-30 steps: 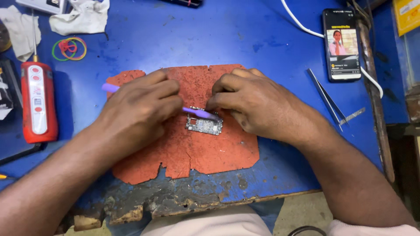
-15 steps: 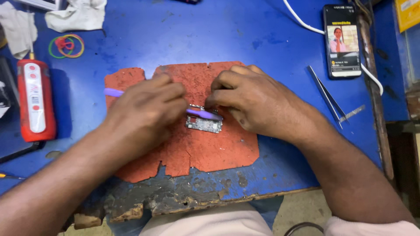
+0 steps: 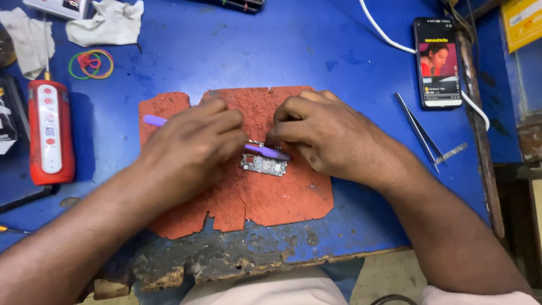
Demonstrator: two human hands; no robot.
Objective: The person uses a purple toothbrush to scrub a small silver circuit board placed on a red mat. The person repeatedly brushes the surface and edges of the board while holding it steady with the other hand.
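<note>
A small circuit board (image 3: 263,165) lies on a ragged red mat (image 3: 271,195) in the middle of the blue surface (image 3: 271,51). The left hand (image 3: 192,144) is closed around a purple brush (image 3: 265,151); its head rests on the board's far edge, its handle end pokes out left of the knuckles, and the middle of the handle is hidden inside the fist. The right hand (image 3: 327,133) is curled, fingertips pressed down at the board's far right corner; whether they pinch the board or only steady it cannot be made out.

Right of the mat lie tweezers (image 3: 420,130), and far right a phone (image 3: 437,62) with a lit screen and a white cable (image 3: 389,34) running past it. At the left edge sits a red tool (image 3: 49,135), with rubber bands (image 3: 90,63) and white cloths (image 3: 107,25) beyond it. The surface's near edge is chipped and worn.
</note>
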